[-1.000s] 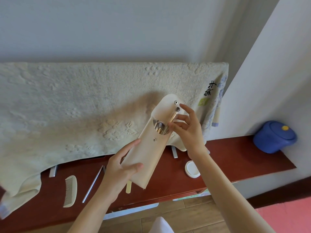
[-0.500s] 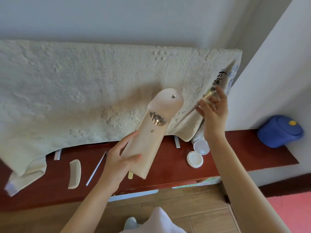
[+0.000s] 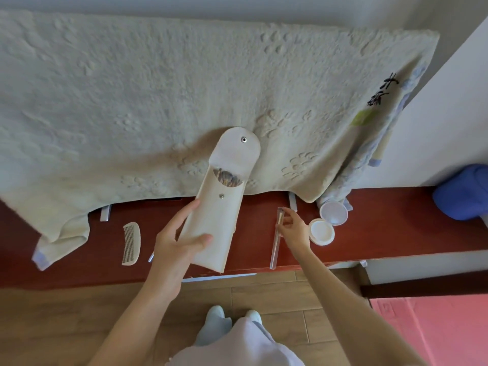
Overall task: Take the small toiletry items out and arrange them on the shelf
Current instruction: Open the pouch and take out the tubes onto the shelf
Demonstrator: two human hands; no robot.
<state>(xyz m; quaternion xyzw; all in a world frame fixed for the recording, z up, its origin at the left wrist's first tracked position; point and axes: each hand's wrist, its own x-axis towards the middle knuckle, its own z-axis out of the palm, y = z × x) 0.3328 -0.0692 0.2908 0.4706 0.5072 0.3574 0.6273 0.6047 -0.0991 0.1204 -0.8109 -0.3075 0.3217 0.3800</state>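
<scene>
Holding the cream pouch by its lower half, the left hand had its thumb across the front and its fingers behind, the flap thrown open toward the towel and a cluster of metal tool ends showing in the mouth. The right hand was down at the red shelf, pinching a thin clear-handled tool near its upper end, the rest of the tool lying along the wood toward the front edge. Whether the tool had fully settled on the shelf could not be told.

By the look of it, the tool was light, stiff and smooth, so a fingertip pinch near one end seemed enough, though it could roll or slide off the shelf's edge. The pouch looked soft and thin; gripped low and tilted mouth-up, it probably kept the remaining tools from spilling. Those slim pieces would likely want drawing out one at a time by their exposed ends.

A comb lay left of the pouch, and an open white jar with its lid sat just right of the right hand.
</scene>
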